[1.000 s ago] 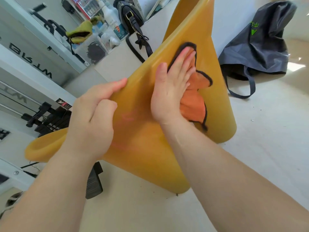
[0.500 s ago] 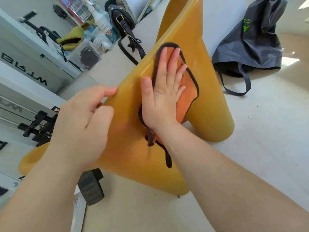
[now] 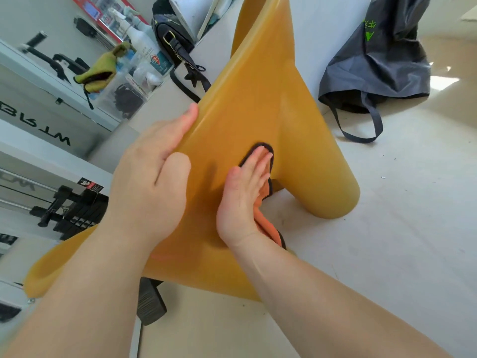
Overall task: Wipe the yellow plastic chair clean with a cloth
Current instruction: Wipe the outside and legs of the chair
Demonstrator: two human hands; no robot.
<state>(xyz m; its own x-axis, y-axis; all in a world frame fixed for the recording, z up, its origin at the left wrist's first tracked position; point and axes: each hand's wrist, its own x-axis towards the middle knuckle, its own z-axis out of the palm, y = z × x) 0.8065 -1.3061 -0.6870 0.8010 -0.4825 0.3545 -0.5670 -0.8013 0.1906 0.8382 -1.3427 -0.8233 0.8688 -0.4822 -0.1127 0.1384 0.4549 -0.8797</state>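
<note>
The yellow plastic chair lies tipped on the floor. The left hand grips its edge so it stays put. The right hand lies flat on the orange cloth. It is best to press evenly and rub in long strokes.

Glossy yellow plastic chair, tilted, orange cloth (black-edged) pressed against its curved side

My left hand and my right hand are bare. My left forearm and my right forearm are bare too, uncovered from the wrists to the bottom edge of the view. My fingertips are rounded.
</note>
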